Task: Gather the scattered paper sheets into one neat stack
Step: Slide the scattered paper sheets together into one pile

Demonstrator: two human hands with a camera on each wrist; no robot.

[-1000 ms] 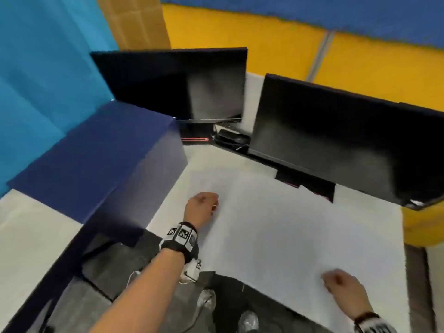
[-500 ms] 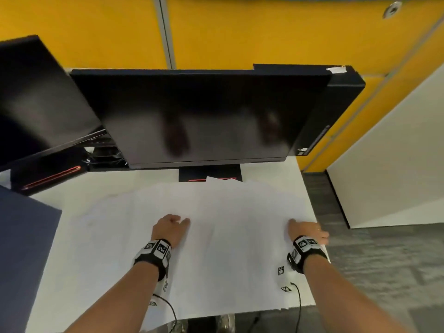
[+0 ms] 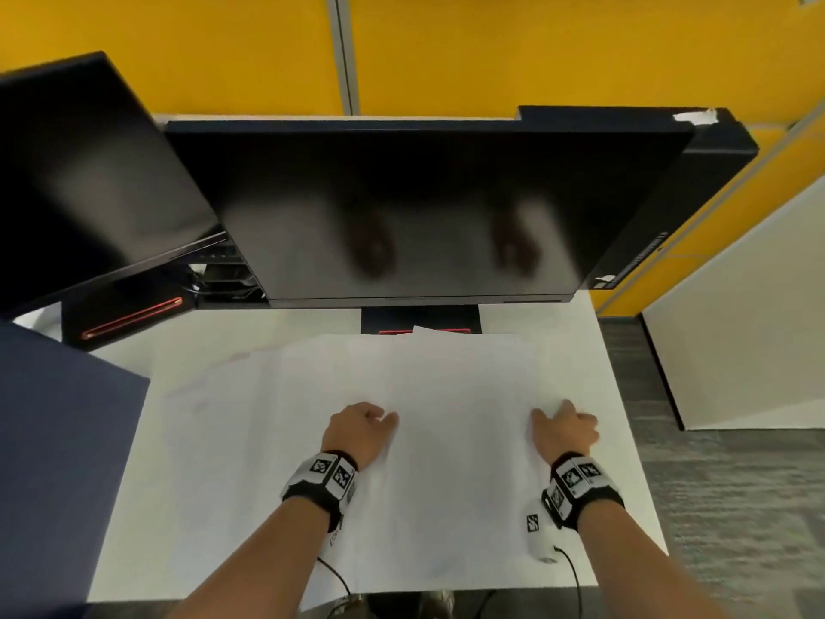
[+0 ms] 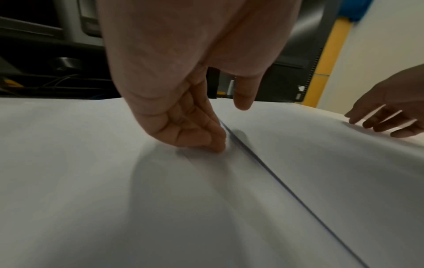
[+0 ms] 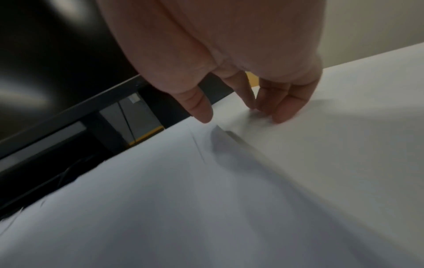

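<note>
Head view: white paper sheets (image 3: 446, 386) lie overlapped across the worktop (image 3: 585, 332) below the monitor (image 3: 415, 207). Left hand (image 3: 359, 428) presses bunched fingertips (image 4: 215, 145) on a sheet; right hand (image 3: 564, 428), relaxed, rests fingertips (image 5: 282, 116) near the sheets' right edge.

Both bare forearms are reaching forward side by side, each wearing a black-and-white marker band at the wrist. The left hand (image 3: 359, 433) is pointing down with its fingers (image 4: 197, 134) bunched, tips pressing. The right hand (image 3: 564, 428) is arching, its fingertips (image 5: 283, 112) touching down, thumb held slightly apart.
</note>
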